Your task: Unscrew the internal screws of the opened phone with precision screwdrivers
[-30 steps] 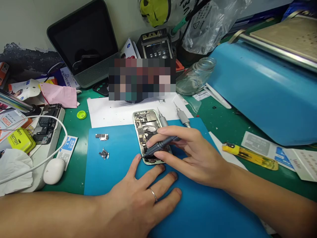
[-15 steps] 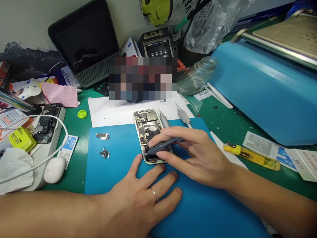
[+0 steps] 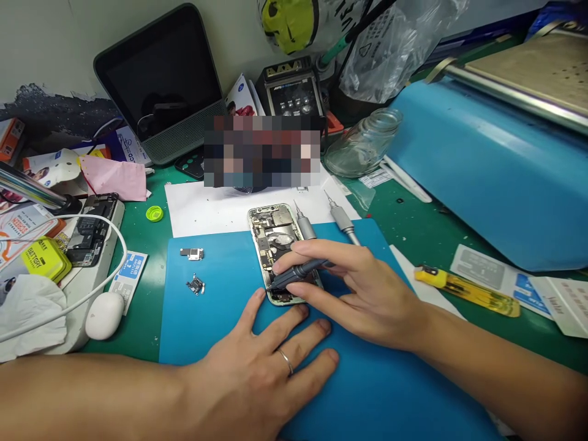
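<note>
An opened phone (image 3: 280, 237), its inner parts bare, lies on the blue mat (image 3: 220, 331). My left hand (image 3: 271, 361) is spread flat, index fingertip at the phone's lower left corner and the other fingers below its bottom edge. In my right hand (image 3: 362, 288), thumb and fingers pinch what looks like a pair of dark tweezers (image 3: 298, 273); the tip points into the phone's lower left. Two grey screwdrivers, a nearer one (image 3: 304, 223) and a farther one (image 3: 340, 215), lie to the right of the phone. Left of it rest a small metal-faced part (image 3: 193, 253) and a small cluster of parts (image 3: 196, 284).
White paper (image 3: 202, 211) borders the mat's far side. At left are a white earbud case (image 3: 105, 315), a cable (image 3: 120, 236) and another opened phone (image 3: 92, 229). A yellow utility knife (image 3: 468, 291) lies at right; a glass jar (image 3: 361, 147) and a dark screen (image 3: 158, 79) are behind.
The view has shifted slightly. My right hand and the dark tweezers have moved very little, the tip still at the phone's lower left; my left hand keeps its place.
</note>
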The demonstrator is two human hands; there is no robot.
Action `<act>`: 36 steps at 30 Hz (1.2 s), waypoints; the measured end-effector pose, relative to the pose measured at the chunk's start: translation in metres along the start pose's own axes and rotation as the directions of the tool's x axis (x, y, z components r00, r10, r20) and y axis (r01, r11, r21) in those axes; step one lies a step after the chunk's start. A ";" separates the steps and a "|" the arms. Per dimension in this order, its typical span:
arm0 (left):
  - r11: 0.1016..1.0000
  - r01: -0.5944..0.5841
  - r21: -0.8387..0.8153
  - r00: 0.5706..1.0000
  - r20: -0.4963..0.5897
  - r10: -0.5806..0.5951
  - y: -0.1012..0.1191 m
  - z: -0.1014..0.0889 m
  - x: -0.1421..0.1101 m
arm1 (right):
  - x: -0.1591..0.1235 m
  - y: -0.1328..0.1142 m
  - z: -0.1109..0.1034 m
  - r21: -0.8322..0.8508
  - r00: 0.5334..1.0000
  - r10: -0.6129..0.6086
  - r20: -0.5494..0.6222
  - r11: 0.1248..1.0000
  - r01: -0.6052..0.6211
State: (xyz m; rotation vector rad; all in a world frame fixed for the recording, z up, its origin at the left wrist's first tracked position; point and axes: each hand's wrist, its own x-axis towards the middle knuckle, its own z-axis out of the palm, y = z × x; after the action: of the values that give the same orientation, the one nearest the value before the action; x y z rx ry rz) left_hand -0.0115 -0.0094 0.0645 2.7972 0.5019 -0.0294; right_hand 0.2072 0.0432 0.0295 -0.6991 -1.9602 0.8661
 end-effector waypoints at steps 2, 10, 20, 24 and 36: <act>1.000 0.001 -0.003 1.000 0.010 -0.001 0.000 -0.001 0.000 | 0.001 0.000 0.001 -0.008 1.000 -0.009 -0.010 1.000 0.009; 0.999 -0.035 0.014 0.998 0.043 0.035 -0.002 0.003 0.001 | 0.002 -0.002 0.000 -0.018 1.000 -0.024 -0.013 1.000 0.024; 0.985 -0.041 0.168 0.999 0.007 0.040 -0.002 0.002 0.002 | -0.001 -0.003 -0.003 -0.024 1.000 -0.013 -0.012 1.000 0.013; 0.989 -0.025 0.146 0.999 -0.021 0.028 -0.002 0.002 0.002 | -0.002 -0.002 -0.004 -0.029 1.000 -0.011 -0.010 1.000 0.011; 0.991 -0.019 0.136 0.997 -0.067 0.028 -0.001 0.005 0.001 | 0.003 -0.009 -0.006 -0.116 0.997 0.038 0.063 0.993 -0.030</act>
State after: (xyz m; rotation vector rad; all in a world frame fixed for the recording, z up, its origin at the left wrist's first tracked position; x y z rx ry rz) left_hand -0.0107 -0.0094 0.0590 2.9447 0.5009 0.0395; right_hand 0.2095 0.0418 0.0400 -0.7816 -2.0747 0.8104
